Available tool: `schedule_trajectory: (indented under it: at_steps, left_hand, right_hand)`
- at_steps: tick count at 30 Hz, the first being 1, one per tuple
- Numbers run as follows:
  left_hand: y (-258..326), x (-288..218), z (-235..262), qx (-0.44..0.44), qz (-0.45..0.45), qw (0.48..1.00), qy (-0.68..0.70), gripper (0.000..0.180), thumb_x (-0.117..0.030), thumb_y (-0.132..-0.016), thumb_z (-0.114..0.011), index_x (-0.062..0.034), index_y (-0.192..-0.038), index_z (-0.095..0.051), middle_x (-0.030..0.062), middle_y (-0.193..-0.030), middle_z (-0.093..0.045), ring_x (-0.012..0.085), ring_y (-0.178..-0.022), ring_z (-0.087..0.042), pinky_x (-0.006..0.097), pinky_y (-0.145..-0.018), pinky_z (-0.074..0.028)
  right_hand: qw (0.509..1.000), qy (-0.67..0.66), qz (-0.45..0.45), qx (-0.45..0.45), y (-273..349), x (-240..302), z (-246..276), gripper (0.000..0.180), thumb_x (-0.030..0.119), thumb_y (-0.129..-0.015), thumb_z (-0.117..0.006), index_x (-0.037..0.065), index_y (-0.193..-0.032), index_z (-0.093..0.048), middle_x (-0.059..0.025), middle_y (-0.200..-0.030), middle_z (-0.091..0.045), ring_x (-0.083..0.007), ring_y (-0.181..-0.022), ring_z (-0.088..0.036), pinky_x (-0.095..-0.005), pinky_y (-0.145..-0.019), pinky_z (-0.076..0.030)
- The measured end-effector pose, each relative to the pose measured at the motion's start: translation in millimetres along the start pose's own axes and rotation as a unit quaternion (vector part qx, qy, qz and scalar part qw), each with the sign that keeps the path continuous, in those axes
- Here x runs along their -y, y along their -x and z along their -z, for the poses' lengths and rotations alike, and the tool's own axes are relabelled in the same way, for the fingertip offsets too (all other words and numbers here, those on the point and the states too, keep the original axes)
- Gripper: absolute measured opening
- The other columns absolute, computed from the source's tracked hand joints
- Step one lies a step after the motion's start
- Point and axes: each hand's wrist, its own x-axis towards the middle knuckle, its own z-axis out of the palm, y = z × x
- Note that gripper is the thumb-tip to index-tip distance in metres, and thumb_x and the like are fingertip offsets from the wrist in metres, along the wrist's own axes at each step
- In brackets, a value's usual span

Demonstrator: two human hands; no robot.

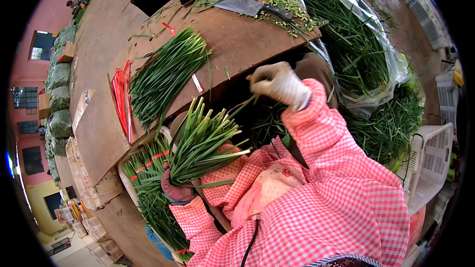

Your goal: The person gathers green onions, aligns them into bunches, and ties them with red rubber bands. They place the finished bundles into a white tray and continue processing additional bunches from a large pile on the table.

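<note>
My left hand, in a dark pinkish glove, is wrapped round the lower part of a bunch of green chives. Their pale cut ends fan out up and to the right. Over the dark gap by the table edge, my right hand wears a white glove with its fingers curled into a pinch. A thin leaf strand trails between that hand and the bunch; whether the fingers grip it I cannot tell. On the table in front lies a larger pile of chives, with red ties to its left.
A cleaver lies at the table's far right among chopped pale ends. To the right stands a clear plastic bag full of loose greens, near a white crate. Red-tied bundles fill a container at my left.
</note>
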Motion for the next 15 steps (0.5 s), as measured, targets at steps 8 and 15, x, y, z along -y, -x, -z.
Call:
schedule_trajectory:
  at_steps: [8,15]
  left_hand:
    - [-3.6,-32.1,55.4,-0.004,-0.011,1.0,-0.004,0.032,-0.014,-0.089,-0.048,-0.0058,-0.118,-0.057,0.0159,-0.118,-0.06,0.0303,-0.105,-0.06,0.051,-0.086,-0.052]
    - [-15.1,-26.2,56.6,-0.038,0.007,0.999,-0.019,0.037,-0.012,-0.088,-0.048,-0.0024,-0.124,-0.051,0.018,-0.114,-0.062,0.03,-0.099,-0.063,0.046,-0.082,-0.055]
  right_hand:
    - [0.92,0.386,-0.076,0.001,46.0,-52.3,51.7,0.033,0.018,-0.069,-0.062,0.008,-0.1,-0.066,-0.0173,-0.079,-0.066,-0.0319,-0.074,-0.065,-0.0395,-0.069,-0.052]
    - [0.994,0.012,-0.004,0.11,20.6,-2.4,-62.9,0.052,0.032,-0.071,-0.069,0.005,-0.114,-0.061,-0.0167,-0.095,-0.067,-0.0291,-0.09,-0.066,-0.0348,-0.08,-0.052]
